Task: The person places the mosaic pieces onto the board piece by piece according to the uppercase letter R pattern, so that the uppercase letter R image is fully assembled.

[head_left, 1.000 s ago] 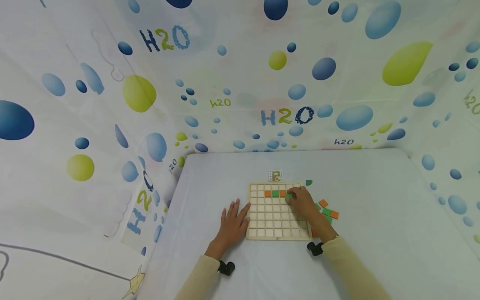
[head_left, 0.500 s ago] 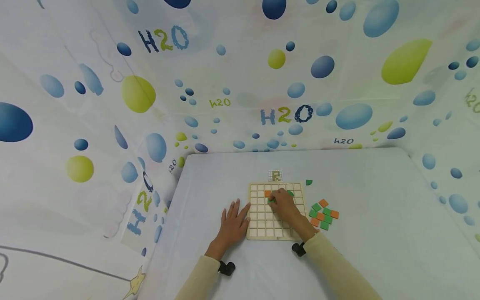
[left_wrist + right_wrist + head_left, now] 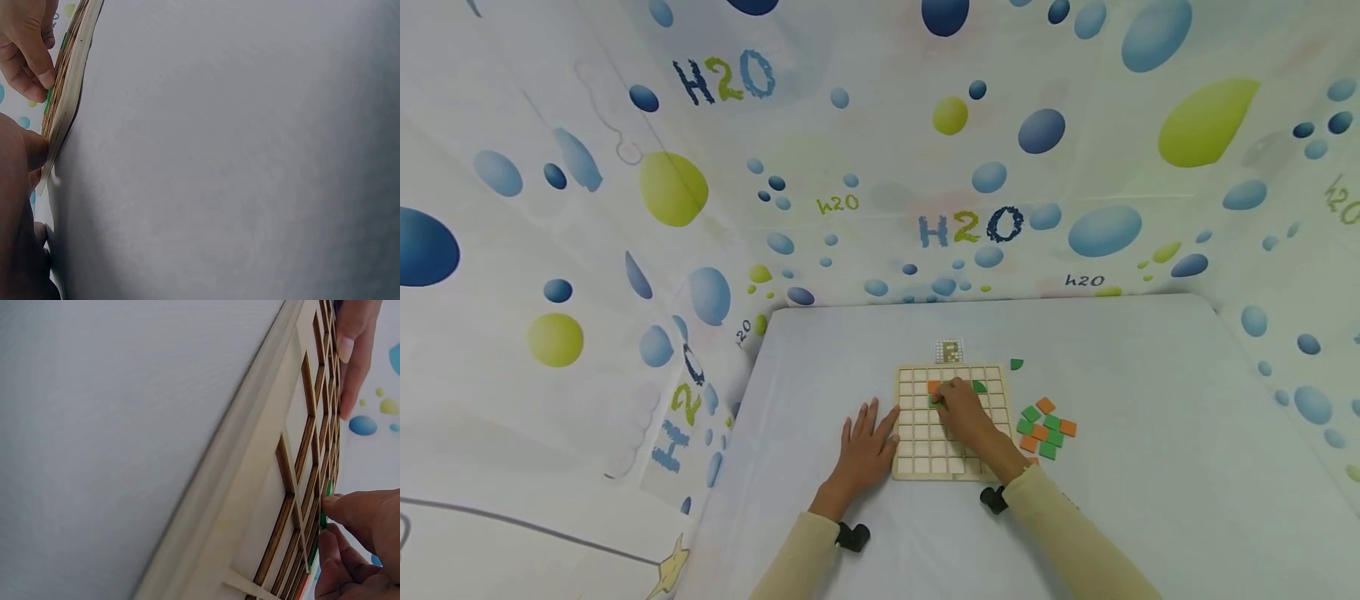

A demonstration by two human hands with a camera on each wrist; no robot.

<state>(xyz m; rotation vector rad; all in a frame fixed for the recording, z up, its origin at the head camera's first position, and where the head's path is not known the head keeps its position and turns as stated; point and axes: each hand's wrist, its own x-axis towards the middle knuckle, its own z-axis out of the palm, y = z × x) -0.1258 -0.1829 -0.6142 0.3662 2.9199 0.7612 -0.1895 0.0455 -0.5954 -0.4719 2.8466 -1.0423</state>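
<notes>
A wooden grid board (image 3: 917,446) lies on the white table. My right hand (image 3: 966,417) is over its upper half, thumb and fingertips pinching a green square tile (image 3: 934,401) at a cell just below an orange tile (image 3: 933,387). In the right wrist view the green tile (image 3: 324,515) stands between thumb and fingers, at the grid surface. A green rounded piece (image 3: 980,387) sits farther right in the orange tile's row; my right hand hides the cells between. My left hand (image 3: 862,450) lies with fingers spread, its fingertips at the board's left edge.
Several loose green and orange tiles (image 3: 1051,423) lie right of the board. A small printed pattern card (image 3: 950,351) sits just behind it. Another green rounded piece (image 3: 1017,364) rests near the far right corner. Printed white sheeting (image 3: 880,242) stands behind the table.
My right hand left the green rounded piece at the right of the row and moved left with a green tile to the cell below the orange one. My left hand stayed put.
</notes>
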